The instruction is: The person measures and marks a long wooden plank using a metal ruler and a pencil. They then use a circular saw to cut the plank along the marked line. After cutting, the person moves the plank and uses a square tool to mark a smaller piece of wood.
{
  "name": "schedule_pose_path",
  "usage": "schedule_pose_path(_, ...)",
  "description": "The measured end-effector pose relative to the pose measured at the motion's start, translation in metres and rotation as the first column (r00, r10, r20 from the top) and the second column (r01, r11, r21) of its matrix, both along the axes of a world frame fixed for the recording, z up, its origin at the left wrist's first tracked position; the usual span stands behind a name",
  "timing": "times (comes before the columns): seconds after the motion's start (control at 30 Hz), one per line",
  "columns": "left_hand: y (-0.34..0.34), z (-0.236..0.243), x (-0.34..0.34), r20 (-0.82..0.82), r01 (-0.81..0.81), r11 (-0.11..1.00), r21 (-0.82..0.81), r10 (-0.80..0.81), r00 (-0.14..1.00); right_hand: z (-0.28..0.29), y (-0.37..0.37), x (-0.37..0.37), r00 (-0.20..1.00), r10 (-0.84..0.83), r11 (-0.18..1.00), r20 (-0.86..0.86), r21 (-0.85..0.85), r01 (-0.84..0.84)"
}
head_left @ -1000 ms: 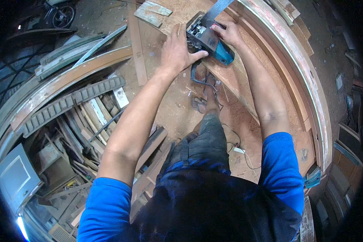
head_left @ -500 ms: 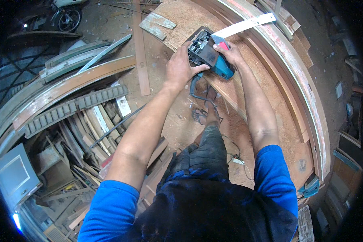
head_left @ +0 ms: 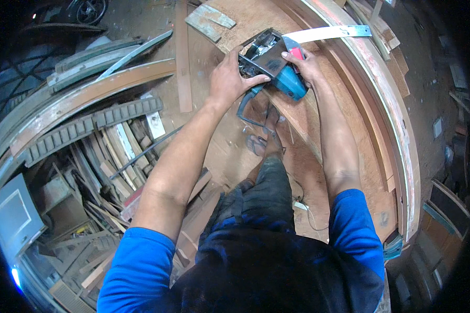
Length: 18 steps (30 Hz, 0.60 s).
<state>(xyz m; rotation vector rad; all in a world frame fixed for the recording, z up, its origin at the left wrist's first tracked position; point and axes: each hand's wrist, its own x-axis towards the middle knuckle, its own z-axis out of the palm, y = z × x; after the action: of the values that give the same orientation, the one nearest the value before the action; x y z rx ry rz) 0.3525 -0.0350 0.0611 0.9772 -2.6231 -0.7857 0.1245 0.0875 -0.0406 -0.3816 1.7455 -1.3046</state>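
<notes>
My left hand (head_left: 227, 81) grips the near left side of a teal power tool (head_left: 292, 85) with a dark metal base plate and exposed mechanism, tilted above the curved wooden workpiece. My right hand (head_left: 306, 65) holds the tool's right side, thumb up beside a small red piece (head_left: 296, 52) at the end of a long pale strip (head_left: 339, 32), which extends rightward over the workpiece. A dark cord or strap hangs below the tool. The curved wooden board (head_left: 350, 109) with a white-edged rim lies under and to the right of the tool.
Weathered offcuts (head_left: 203, 21) lie at top, beside a long plank (head_left: 183, 78). At left are stacked curved timbers (head_left: 81, 107), piled scrap wood (head_left: 120, 156) and a panel door (head_left: 13, 214). A motorbike wheel (head_left: 91, 9) shows top left. My sandalled foot (head_left: 261, 143) is below the tool.
The long strip has swung clockwise from pointing up to pointing right, and the red piece has come into sight. The tool and both hands have shifted slightly.
</notes>
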Motion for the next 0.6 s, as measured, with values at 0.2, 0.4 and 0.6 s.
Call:
schedule_pose_path(0.2, 0.001, 0.004, -0.001, 0.041, -0.026, 0.998, -0.057, 0.028, 0.999, 0.003, 0.006, -0.004, 0.875, 0.211, 0.975, -0.436, 0.164, -0.154)
schedule_pose_path(0.4, 0.012, 0.011, -0.004, 0.128, -0.040, 0.998, -0.040, 0.045, 0.991, 0.022, 0.005, -0.016, 0.790, 0.397, 0.918, -0.467, 0.203, -0.341)
schedule_pose_path(0.6, 0.025, 0.008, -0.009, -0.012, -0.035, 0.982, -0.188, 0.033, 0.999, 0.019, -0.006, -0.018, 0.681, 0.419, 0.903, -0.601, 0.198, -0.381)
